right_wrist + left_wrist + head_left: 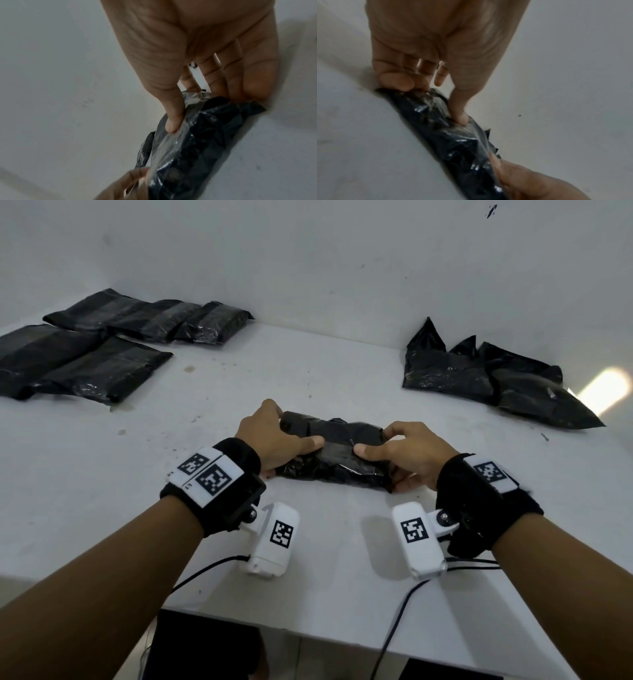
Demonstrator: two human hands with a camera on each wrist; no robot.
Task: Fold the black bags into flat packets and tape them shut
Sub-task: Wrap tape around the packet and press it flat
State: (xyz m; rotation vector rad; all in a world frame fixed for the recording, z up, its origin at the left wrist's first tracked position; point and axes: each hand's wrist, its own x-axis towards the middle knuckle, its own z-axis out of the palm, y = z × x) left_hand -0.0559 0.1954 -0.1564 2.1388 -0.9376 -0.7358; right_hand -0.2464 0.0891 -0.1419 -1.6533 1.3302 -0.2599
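Note:
A black bag (pixel 337 465), partly folded into a long bundle, lies on the white table (pixel 342 378) in front of me. My left hand (pixel 291 428) grips its left end, fingers curled over the far side and thumb pressing on top. My right hand (pixel 376 441) grips the right end the same way. In the left wrist view the left thumb (pixel 460 116) digs into the bag (pixel 453 142). A shiny clear strip lies over the bag (pixel 205 142) under the right thumb (pixel 172 121) in the right wrist view. The bag's underside is hidden.
Several flat black packets (pixel 102 350) lie at the back left. A heap of loose, unfolded black bags (pixel 496 381) sits at the back right against the wall. The table's front edge (pixel 308 631) runs just below my wrists, with cables hanging over it.

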